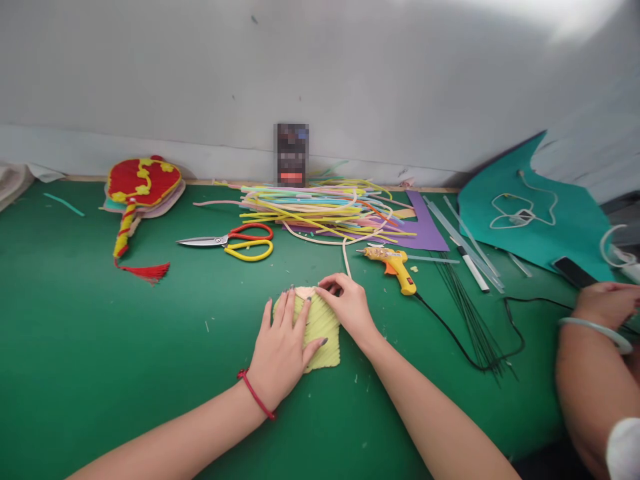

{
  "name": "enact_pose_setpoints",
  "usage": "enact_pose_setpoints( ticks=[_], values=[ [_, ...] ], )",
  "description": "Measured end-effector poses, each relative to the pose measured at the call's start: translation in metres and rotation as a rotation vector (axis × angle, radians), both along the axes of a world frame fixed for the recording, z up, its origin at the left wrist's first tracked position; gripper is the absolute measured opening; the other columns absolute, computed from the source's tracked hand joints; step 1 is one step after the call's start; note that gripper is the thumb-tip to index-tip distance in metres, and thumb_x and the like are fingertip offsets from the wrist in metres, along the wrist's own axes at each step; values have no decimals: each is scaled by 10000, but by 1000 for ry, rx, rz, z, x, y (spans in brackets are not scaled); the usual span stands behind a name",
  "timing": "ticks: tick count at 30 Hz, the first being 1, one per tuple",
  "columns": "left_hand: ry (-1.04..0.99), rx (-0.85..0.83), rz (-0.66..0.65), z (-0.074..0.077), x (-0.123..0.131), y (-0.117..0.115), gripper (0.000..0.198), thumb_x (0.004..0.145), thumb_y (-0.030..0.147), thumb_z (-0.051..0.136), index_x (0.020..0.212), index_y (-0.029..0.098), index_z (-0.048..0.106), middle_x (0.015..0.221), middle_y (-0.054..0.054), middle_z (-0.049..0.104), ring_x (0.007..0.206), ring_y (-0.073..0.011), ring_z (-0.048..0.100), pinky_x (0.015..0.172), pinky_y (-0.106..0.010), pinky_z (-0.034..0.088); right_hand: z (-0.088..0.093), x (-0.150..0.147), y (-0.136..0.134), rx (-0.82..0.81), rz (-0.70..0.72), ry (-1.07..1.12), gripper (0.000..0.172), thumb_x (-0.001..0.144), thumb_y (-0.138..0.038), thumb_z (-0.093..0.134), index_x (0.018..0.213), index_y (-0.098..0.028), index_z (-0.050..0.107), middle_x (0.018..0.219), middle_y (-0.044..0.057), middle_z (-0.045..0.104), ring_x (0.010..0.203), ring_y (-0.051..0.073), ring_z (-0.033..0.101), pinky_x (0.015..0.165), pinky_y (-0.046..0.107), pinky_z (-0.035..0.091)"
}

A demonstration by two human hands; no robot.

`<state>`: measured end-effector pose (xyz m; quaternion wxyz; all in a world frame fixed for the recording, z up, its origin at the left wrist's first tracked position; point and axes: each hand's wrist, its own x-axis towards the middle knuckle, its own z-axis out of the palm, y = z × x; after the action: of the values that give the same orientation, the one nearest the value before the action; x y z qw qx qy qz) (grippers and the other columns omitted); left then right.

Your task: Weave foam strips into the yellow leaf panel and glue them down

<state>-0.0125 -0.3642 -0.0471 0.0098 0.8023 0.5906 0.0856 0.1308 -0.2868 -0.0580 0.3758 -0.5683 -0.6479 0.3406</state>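
Note:
A small pale-yellow ribbed piece (325, 343), made of pipe cleaners laid side by side, lies on the green table in front of me. My left hand (283, 343) rests flat on it with the fingers spread. At its top edge is a pale pink patch (304, 292). My right hand (353, 310) is closed in a pinch there on a pale pink pipe cleaner (347, 259), whose tail runs back toward the pile. Beyond my right hand lies a yellow glue gun (397, 265) with a glue stick in it.
Behind are a heap of coloured pipe cleaners (320, 207), a purple sheet (430, 227) and a propped phone (293, 157). Scissors (240, 241) and a red-yellow fan (145, 183) lie left. Right are green wires (470, 313), the glue gun's cord (450, 333), a teal sheet (530, 227) and another person's hand (607, 303).

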Motion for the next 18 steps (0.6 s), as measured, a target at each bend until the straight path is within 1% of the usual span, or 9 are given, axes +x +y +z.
enact_pose_setpoints(
  ticks=[3,9,13,18],
  values=[
    [1,3,-13,0,-1,1,584,862,511,365,1327,165,432,1404,-169,372,1285,-329,342,1032,-520,278,-1,0,0,-9,-3,15,63,711,-232,628,754,-186,634,733,5,615,625,128,547,619,261,449],
    [-1,4,-30,0,-5,4,513,884,473,348,1297,192,468,1391,-130,407,1288,-302,345,1042,-524,270,-2,0,0,25,2,-19,46,723,-225,619,714,-187,643,715,-1,612,621,121,547,624,250,445],
    [-6,5,-33,-1,-6,4,518,884,475,346,1302,191,462,1395,-130,400,1302,-305,323,1045,-534,261,-2,4,3,4,10,-29,79,738,-248,609,720,-199,668,724,4,640,649,133,565,638,256,444],
    [-7,3,-35,-1,-6,4,524,878,482,355,1302,193,463,1398,-131,395,1315,-316,294,1045,-548,249,-2,8,5,-17,27,-33,80,737,-240,613,718,-198,679,735,10,652,673,142,583,654,263,446]
  ],
)
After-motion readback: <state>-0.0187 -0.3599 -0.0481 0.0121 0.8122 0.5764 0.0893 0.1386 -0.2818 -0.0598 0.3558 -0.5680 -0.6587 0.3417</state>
